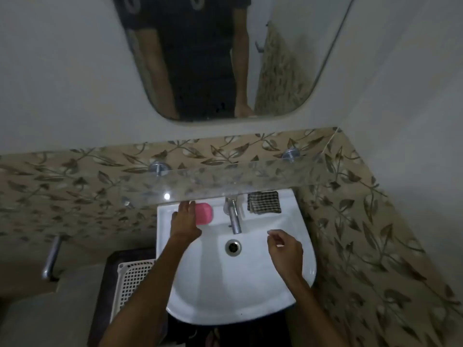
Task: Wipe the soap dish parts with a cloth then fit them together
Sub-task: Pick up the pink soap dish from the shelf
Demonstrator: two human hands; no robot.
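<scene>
While nothing is lifted yet:
left hand (185, 220): fingers straight, beside pink dish (204, 213), ready to take it.
right hand (284, 251): loosely curled, empty, over sink (298, 211).
cloth (264, 202): folded on ledge, within reach.

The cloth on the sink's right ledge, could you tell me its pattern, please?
The cloth is dark-and-light checked, in the head view.

A clear glass shelf (225, 176) is overhanging the white ceramic basin's (250, 284) back ledge, and a chrome tap (234, 217) is splitting it; the bowl is lying open.
</scene>
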